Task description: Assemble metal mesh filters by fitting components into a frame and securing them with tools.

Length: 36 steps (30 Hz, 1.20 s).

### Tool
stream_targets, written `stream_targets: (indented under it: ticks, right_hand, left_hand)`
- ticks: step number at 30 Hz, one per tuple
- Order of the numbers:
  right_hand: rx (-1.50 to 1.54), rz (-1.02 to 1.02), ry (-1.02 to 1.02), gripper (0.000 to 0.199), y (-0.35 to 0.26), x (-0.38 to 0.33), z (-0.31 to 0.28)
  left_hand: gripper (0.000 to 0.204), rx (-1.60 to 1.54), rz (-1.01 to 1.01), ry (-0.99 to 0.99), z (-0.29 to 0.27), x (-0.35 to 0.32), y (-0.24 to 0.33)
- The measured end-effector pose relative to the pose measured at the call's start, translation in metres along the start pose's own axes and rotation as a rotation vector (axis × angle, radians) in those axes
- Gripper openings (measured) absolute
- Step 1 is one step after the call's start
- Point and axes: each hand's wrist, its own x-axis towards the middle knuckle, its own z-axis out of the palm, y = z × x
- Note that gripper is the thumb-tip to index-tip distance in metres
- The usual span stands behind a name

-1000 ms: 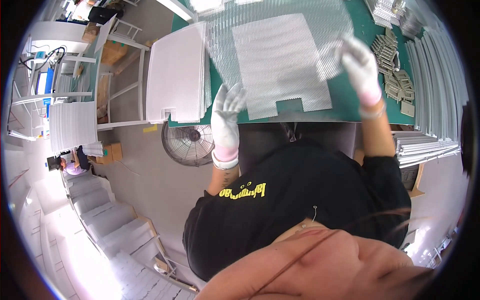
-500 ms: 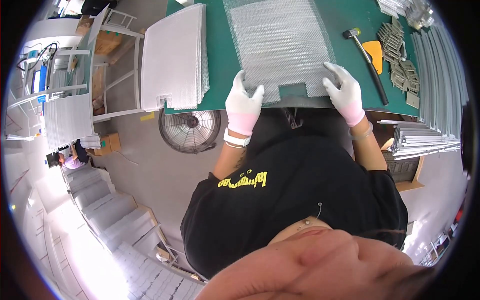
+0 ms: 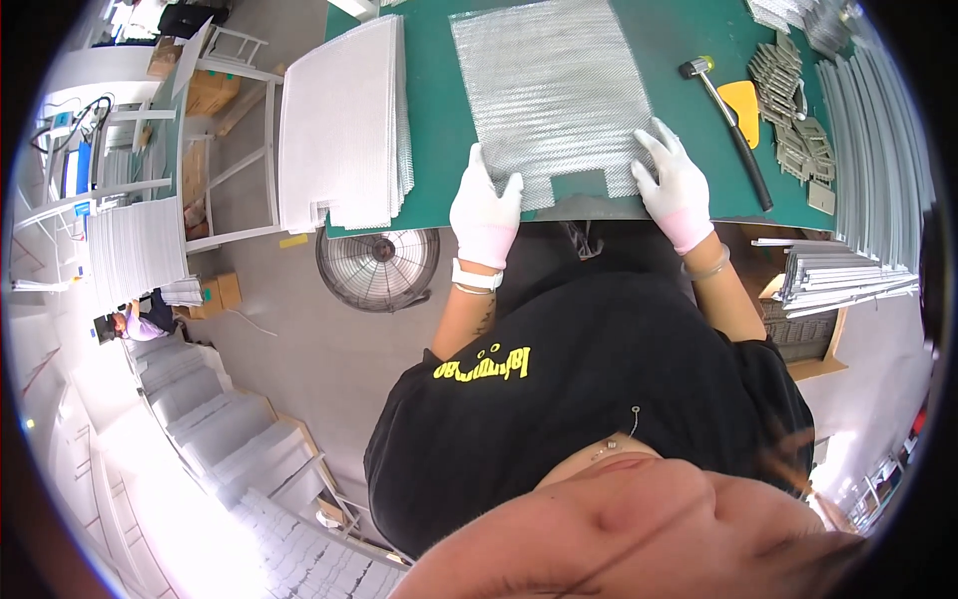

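A silvery wire-mesh sheet (image 3: 559, 100) lies flat on the green tabletop, a rectangular notch in its near edge. It may be several sheets stacked; I cannot tell. My left hand (image 3: 486, 208), in a white glove with a pink cuff, rests at the sheet's near left corner, fingers along the side edge and thumb apart. At the near right corner, my gloved right hand (image 3: 677, 192) has its fingertips against the right edge, thumb and fingers spread. Neither hand is closed round the mesh.
Left of the sheet stands a stack of white notched panels (image 3: 344, 125). A hammer (image 3: 733, 130) and a yellow flat tool (image 3: 739, 108) lie to the right, beside grey metal pieces (image 3: 783, 85) and long grey strips (image 3: 873, 150). A floor fan (image 3: 382, 255) stands below the table's front edge (image 3: 429, 228).
My right hand has shifted slightly left, and the mesh's right edge has come inward with it. My left hand stays nearly in place at its corner.
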Motion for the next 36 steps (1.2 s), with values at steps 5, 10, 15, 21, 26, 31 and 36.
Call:
stream_targets:
  ticks: [5, 10, 15, 21, 26, 31, 36]
  right_hand:
    - [-0.009, -0.069, 0.068, 0.04, 0.005, -0.002, 0.004]
    - [-0.034, -0.049, 0.022, 0.038, 0.002, 0.002, -0.003]
    - [-0.215, 0.016, -0.134, 0.038, -0.014, 0.011, -0.025]
    - [-0.111, -0.44, 0.026, 0.032, -0.028, 0.129, -0.04]
    - [-0.288, -0.424, 0.037, 0.051, -0.053, 0.331, -0.002]
    - [0.283, -0.022, 0.104, 0.064, -0.104, 0.347, 0.007]
    - [-0.528, 0.016, -0.601, 0.077, -0.183, 0.372, -0.026]
  left_hand:
    - [0.071, -0.046, 0.035, 0.055, 0.001, -0.003, -0.003]
    - [0.072, 0.023, 0.038, 0.026, 0.002, 0.0, -0.003]
    - [0.076, 0.101, -0.156, -0.103, -0.017, 0.014, 0.005]
    - [0.054, 0.207, 0.318, -0.046, -0.01, 0.032, -0.019]
    - [0.047, 0.165, 0.351, -0.039, -0.003, 0.044, 0.005]
    - [0.063, 0.165, 0.285, -0.026, -0.014, 0.028, 0.017]
    - [0.078, 0.026, 0.235, 0.013, -0.03, -0.003, 0.004]
